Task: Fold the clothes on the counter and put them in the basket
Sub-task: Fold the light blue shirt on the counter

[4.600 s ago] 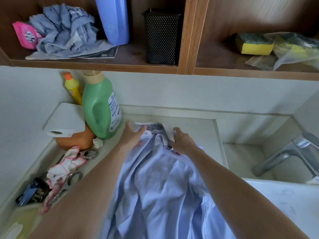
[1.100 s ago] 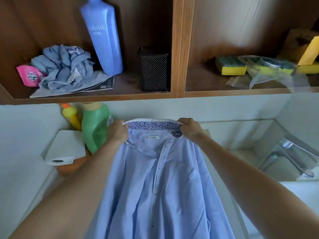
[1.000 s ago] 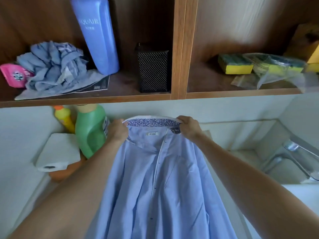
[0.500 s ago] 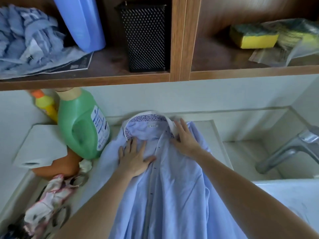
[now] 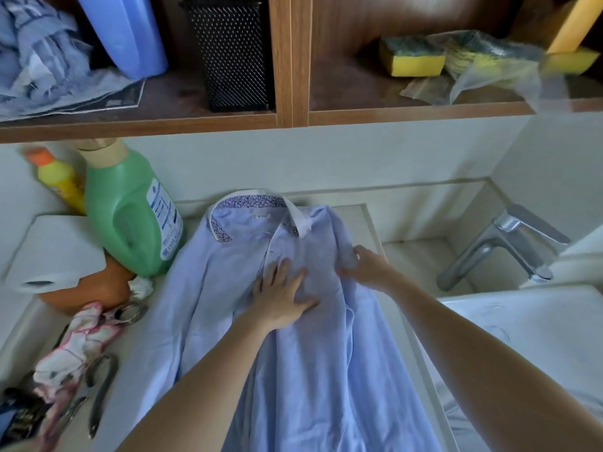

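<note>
Head view: a light-blue dress shirt point(image 5: 313, 370) lies front-up on the pale counter point(image 5: 362, 216). Its collar point(image 5: 254, 205) (white outside, blue floral lining) is at the far end near the wall, and the body runs toward the camera and out of frame at the bottom.

The left hand point(image 5: 280, 298) lies flat on the chest of the shirt beside the button placket, fingers straight and spread, pressing the cloth and gripping nothing. The right hand point(image 5: 365, 269) is at the shirt's right edge below the shoulder, fingers curled over a bunched fold of fabric with the thumb against it, so it has the cloth pinched.

To the left of the shirt a green detergent bottle point(image 5: 127, 216) touches the shoulder area, w/ a yellow bottle point(image 5: 58, 181) behind it. Nearby are a paper roll point(image 5: 55, 252) on an orange bowl point(image 5: 94, 285), a pink-white rag point(image 5: 75, 347) and pliers point(image 5: 98, 383).

To the right is a chrome faucet point(image 5: 502, 246).

On the wood shelf above are a crumpled blue cloth point(image 5: 36, 60), a blue bottle point(image 5: 127, 31), a black mesh holder point(image 5: 231, 50) and a yellow sponge point(image 5: 412, 60).
</note>
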Available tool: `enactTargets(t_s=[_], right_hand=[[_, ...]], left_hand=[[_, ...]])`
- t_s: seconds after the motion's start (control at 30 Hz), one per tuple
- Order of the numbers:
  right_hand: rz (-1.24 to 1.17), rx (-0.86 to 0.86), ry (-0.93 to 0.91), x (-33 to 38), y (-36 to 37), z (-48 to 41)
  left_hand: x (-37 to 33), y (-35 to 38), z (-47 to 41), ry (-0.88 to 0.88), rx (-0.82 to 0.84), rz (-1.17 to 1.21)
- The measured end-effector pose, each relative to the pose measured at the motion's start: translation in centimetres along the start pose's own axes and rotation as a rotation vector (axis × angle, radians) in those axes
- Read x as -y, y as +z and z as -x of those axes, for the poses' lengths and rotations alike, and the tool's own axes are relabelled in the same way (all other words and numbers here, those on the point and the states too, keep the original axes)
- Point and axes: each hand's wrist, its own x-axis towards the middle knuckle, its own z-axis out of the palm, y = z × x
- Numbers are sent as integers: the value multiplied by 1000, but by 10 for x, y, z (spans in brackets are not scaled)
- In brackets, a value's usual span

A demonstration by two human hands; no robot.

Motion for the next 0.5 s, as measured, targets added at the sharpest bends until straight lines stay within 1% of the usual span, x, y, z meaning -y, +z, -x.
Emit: enactTargets(t_s=[0.03, 0.1, 0.13, 0.17, 0.2, 0.23, 0.27, 0.3, 0.33, 0.37, 0.4, 0.43, 0.47, 0.5], right_hand=[[25, 117, -24, 0, -3, 13], [101, 332, -13, -14, -4, 32], [121, 338, 10, -23, -8, 39], [106, 243, 26, -33, -14, 46], [57, 60, 29, -41, -22, 50], [-26, -165, 41, -49, -28, 52], [-127, -350, 60, -56, -34, 55], [-215, -418, 90, -62, -39, 59], [-271, -346, 112, -67, -41, 65], [-301, -180, 127, -73, -39, 71], [-285, 19, 159, -80, -35, 77], [-238, 189, 188, -85, -31, 86], [-191, 310, 217, -87, -31, 95], [-177, 365, 228, -90, -31, 100]], left_hand=[[3, 8, 2, -2, 36, -52], [8, 13, 5, 2, 48, -110], [9, 11, 4, 3, 61, -122], [9, 8, 4, 6, 83, -130], [8, 3, 5, 10, 93, -133], [8, -1, 6, 7, 90, -128], [7, -2, 8, -9, 69, -110], [5, -3, 13, -34, 14, -77], [1, -1, 19, -63, -62, -33], [-3, 2, 25, -89, -134, 13], [-8, 5, 31, -121, -167, 50], [-10, 8, 35, -153, -156, 91], [-11, 8, 39, -177, -114, 124], [-11, 6, 42, -192, -50, 142]])
